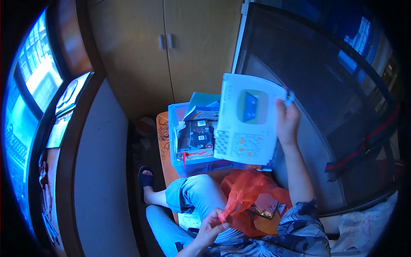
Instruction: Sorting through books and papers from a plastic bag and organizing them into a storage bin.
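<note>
White printed sheet (247, 122) with a blue picture raised over the blue crate's (173, 141) right edge; dark labelled packets (196, 136) inside; orange bag (248, 192) below.

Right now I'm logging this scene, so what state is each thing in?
White printed booklet: held up by the right hand.
Orange plastic bag: crumpled, pinched by the left hand.
Blue plastic box: open, stuffed with books.
Wooden cupboard doors: closed.
</note>
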`<state>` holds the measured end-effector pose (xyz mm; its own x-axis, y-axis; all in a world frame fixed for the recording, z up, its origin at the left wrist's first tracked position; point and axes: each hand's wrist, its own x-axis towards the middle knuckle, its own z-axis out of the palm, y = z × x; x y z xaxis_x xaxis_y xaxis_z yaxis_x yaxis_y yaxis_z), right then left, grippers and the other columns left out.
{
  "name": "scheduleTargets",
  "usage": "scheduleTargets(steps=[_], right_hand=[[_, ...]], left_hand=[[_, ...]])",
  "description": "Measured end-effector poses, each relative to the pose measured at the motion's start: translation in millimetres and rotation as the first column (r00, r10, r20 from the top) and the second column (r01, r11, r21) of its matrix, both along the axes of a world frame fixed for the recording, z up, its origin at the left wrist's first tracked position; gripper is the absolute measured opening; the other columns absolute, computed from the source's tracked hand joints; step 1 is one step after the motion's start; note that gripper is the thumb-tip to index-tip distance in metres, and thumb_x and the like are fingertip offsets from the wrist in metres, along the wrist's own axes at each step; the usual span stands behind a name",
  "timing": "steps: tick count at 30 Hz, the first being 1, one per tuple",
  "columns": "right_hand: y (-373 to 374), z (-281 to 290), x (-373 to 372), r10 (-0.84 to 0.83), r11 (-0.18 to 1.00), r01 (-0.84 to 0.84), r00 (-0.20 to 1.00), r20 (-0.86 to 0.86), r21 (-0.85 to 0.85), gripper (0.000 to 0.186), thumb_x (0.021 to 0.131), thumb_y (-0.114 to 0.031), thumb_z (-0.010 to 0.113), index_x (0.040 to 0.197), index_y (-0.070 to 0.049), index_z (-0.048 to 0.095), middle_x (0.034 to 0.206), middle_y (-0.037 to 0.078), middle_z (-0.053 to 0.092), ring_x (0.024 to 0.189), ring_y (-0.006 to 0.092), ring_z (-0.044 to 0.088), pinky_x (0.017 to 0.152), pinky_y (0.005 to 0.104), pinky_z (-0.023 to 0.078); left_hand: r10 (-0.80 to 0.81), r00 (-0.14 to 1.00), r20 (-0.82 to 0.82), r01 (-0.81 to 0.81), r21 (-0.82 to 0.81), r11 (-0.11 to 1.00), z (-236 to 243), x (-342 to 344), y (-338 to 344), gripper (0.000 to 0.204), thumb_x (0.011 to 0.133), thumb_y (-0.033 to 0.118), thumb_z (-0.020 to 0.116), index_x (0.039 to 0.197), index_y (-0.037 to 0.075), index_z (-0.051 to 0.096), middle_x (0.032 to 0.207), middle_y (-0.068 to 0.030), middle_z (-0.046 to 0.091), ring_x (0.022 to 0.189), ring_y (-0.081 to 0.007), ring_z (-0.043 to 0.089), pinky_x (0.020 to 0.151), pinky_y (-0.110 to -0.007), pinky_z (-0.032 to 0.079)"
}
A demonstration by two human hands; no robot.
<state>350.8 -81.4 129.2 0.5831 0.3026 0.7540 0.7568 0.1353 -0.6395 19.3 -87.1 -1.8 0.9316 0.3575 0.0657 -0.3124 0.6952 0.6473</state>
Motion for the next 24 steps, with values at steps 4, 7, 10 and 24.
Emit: scheduleTargets(steps=[4, 7, 10, 24], right_hand=[[-95, 7, -32, -0.174, 0.984, 0.175, 0.984, 0.029, -0.035, 0.021, 0.095, -0.017, 0.054, 0.098, 0.003, 0.061, 0.084, 0.004, 0.063, 0.075, 0.0082, 0.055, 0.067, 0.0278, 0.046], [-158, -6, -64, -0.167, 0.927, 0.233, 0.958, 0.233, -0.294, 0.015, 0.091, -0.012, 0.059, 0.089, 0.002, 0.062, 0.080, 0.010, 0.065, 0.068, 0.0176, 0.062, 0.060, 0.0318, 0.048], [-189, -41, -80, 0.051, 0.696, 0.163, 0.960, 0.275, -0.699, 0.012, 0.082, -0.010, 0.064, 0.076, -0.002, 0.058, 0.071, 0.013, 0.060, 0.062, 0.0308, 0.061, 0.055, 0.0392, 0.048], [-113, -176, -66, 0.330, -0.639, -0.479, 0.536, -0.777, -0.602, 0.025, 0.092, -0.024, 0.049, 0.093, -0.001, 0.056, 0.081, 0.014, 0.061, 0.075, 0.0226, 0.062, 0.067, 0.0354, 0.048]], left_hand=[[0.094, 0.994, 0.049, -0.088, -0.116, 0.989, 5, 23, 12, 0.029, 0.083, 0.006, 0.063, 0.107, 0.008, 0.046, 0.133, -0.0134, 0.047, 0.081, -0.0151, 0.052, 0.072, -0.029, 0.041], [0.058, 0.993, 0.099, -0.046, -0.117, 0.992, 11, 34, 19, 0.033, 0.082, 0.004, 0.061, 0.110, 0.008, 0.044, 0.151, -0.0125, 0.024, 0.080, -0.0147, 0.053, 0.070, -0.029, 0.043], [0.025, 0.991, 0.129, -0.021, -0.034, 0.999, 15, 40, 20, 0.034, 0.084, 0.003, 0.060, 0.112, 0.008, 0.041, 0.151, -0.0118, 0.021, 0.077, -0.0125, 0.051, 0.070, -0.028, 0.043], [-0.084, 0.994, -0.063, 0.105, 0.604, 0.790, 27, -13, -13, 0.026, 0.085, 0.005, 0.062, 0.107, 0.005, 0.048, 0.096, -0.0046, 0.051, 0.086, -0.0136, 0.048, 0.078, -0.028, 0.040]])
